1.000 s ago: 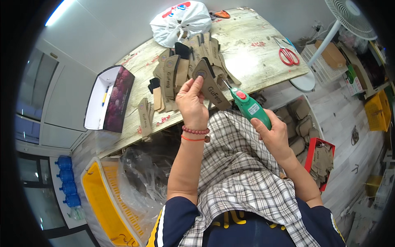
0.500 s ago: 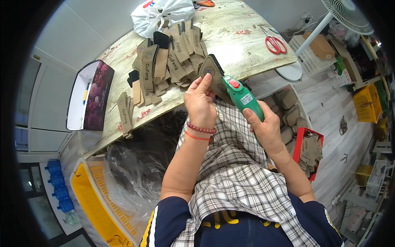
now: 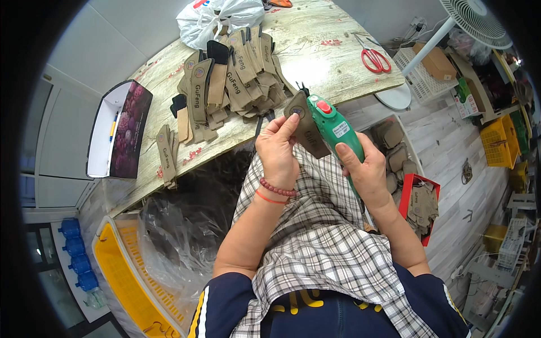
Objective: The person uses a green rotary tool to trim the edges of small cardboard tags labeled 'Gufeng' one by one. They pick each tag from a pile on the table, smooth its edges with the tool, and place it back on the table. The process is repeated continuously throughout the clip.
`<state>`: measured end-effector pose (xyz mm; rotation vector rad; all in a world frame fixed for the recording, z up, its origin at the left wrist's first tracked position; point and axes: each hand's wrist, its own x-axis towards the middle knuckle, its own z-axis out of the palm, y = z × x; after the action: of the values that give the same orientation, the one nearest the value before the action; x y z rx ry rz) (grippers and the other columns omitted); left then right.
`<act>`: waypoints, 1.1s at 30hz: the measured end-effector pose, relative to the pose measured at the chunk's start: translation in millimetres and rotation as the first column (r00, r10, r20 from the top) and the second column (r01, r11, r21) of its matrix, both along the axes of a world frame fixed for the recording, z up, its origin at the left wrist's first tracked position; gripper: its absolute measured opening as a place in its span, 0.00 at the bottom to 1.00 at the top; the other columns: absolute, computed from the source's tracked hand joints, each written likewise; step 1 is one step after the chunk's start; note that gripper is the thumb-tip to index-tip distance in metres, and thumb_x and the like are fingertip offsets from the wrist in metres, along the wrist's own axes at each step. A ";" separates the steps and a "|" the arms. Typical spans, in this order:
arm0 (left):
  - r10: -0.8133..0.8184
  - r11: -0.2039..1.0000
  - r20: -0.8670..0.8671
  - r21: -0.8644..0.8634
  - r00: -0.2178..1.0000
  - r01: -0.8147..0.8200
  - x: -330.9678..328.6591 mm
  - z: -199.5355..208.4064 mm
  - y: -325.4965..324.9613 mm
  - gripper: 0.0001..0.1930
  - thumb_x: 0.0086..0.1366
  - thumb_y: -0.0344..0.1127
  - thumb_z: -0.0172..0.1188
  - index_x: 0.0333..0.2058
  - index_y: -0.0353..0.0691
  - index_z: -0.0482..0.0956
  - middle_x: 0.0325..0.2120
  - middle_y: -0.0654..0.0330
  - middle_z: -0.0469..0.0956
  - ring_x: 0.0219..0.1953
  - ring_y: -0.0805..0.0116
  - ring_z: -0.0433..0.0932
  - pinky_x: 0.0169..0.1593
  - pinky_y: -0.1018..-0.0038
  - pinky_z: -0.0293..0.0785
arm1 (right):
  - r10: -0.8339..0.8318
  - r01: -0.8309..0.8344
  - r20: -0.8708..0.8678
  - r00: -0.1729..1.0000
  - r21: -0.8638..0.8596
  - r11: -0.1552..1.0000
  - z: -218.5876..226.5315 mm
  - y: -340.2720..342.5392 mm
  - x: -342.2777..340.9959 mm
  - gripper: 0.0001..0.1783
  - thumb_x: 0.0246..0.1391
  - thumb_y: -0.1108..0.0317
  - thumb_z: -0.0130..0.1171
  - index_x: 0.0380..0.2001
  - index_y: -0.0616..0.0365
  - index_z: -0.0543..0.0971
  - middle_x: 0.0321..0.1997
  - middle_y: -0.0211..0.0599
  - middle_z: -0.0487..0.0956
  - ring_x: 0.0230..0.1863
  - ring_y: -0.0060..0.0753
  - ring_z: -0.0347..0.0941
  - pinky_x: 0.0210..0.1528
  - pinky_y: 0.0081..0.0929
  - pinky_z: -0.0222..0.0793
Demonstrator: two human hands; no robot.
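Note:
My left hand (image 3: 278, 149) pinches a khaki fabric strap piece (image 3: 308, 128) between thumb and fingers, over my lap. It has a rounded top, a small round emblem and dark lettering. My right hand (image 3: 363, 169) is closed around green electric scissors (image 3: 337, 127) with a red button. Their dark blade tips (image 3: 303, 90) point up and away, right beside the piece's right edge. Ahead on the table, a heap of similar khaki strap pieces (image 3: 236, 84) lies loosely overlapped, some with black backing showing. A smaller stack (image 3: 166, 155) sits at the near left table edge.
Red-handled scissors (image 3: 375, 61) lie at the table's right. A white plastic bag (image 3: 217, 25) and an open box (image 3: 131, 132) holding a pen stand on the table. A red box (image 3: 422, 208) of khaki pieces is at my right, a yellow crate (image 3: 121, 281) at my lower left.
Both hands have shifted slightly right and down with the piece and the electric scissors. The black strip seen along the piece's upper right edge no longer shows there.

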<state>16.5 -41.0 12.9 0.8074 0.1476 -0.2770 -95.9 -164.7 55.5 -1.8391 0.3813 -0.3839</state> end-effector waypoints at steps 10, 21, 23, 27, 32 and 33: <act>-0.027 0.982 0.209 0.190 0.978 -0.014 17.6 17.3 21.7 0.06 0.59 0.24 0.62 0.35 0.31 0.80 0.29 0.59 0.82 0.29 0.77 0.78 0.33 0.83 0.74 | 0.030 -0.031 -0.027 0.999 -0.034 0.999 -4.3 -9.7 -6.3 0.24 0.55 0.51 0.62 0.42 0.64 0.77 0.19 0.28 0.72 0.20 0.16 0.66 0.24 0.20 0.63; -0.229 0.867 0.373 0.498 0.899 0.014 41.4 31.0 46.4 0.06 0.60 0.26 0.62 0.35 0.28 0.81 0.27 0.60 0.81 0.27 0.79 0.77 0.33 0.83 0.73 | 0.079 -0.081 -0.030 0.996 -0.075 0.994 -2.5 -11.6 -8.4 0.26 0.54 0.50 0.63 0.43 0.63 0.76 0.21 0.31 0.74 0.21 0.19 0.68 0.26 0.22 0.65; -0.283 0.832 0.401 0.555 0.871 0.015 44.9 38.9 52.3 0.07 0.60 0.26 0.62 0.35 0.29 0.81 0.27 0.61 0.81 0.27 0.80 0.76 0.33 0.83 0.73 | 0.097 -0.100 -0.037 0.995 -0.080 0.992 -1.1 -11.2 -8.8 0.25 0.54 0.50 0.63 0.43 0.63 0.76 0.22 0.31 0.75 0.22 0.20 0.68 0.26 0.22 0.66; -0.408 0.707 0.361 0.706 0.838 0.041 56.1 46.0 67.0 0.05 0.60 0.26 0.61 0.34 0.30 0.81 0.27 0.62 0.81 0.28 0.80 0.76 0.34 0.84 0.72 | 0.148 -0.150 -0.041 0.988 -0.070 0.986 -0.5 -9.6 -6.8 0.25 0.53 0.51 0.63 0.42 0.63 0.76 0.23 0.33 0.76 0.23 0.21 0.70 0.27 0.23 0.67; -0.546 0.526 0.261 0.847 0.796 0.083 62.4 60.2 90.5 0.06 0.60 0.29 0.61 0.32 0.32 0.82 0.26 0.64 0.80 0.27 0.82 0.75 0.34 0.84 0.70 | 0.206 -0.208 -0.035 0.978 -0.051 0.977 -3.9 1.4 0.3 0.24 0.53 0.52 0.64 0.42 0.62 0.76 0.24 0.35 0.77 0.26 0.22 0.72 0.29 0.24 0.68; -0.509 0.553 0.273 0.831 0.816 0.066 64.8 60.2 98.3 0.06 0.60 0.29 0.61 0.33 0.32 0.81 0.26 0.64 0.80 0.27 0.82 0.75 0.34 0.84 0.70 | 0.188 -0.190 -0.044 0.981 -0.063 0.980 -5.5 2.5 -0.6 0.23 0.53 0.53 0.64 0.42 0.62 0.76 0.24 0.35 0.77 0.25 0.22 0.72 0.29 0.24 0.68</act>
<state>81.3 57.4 73.1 1.8086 -0.4067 -0.3220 -96.5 -162.2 50.0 -1.9319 0.2188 -0.2337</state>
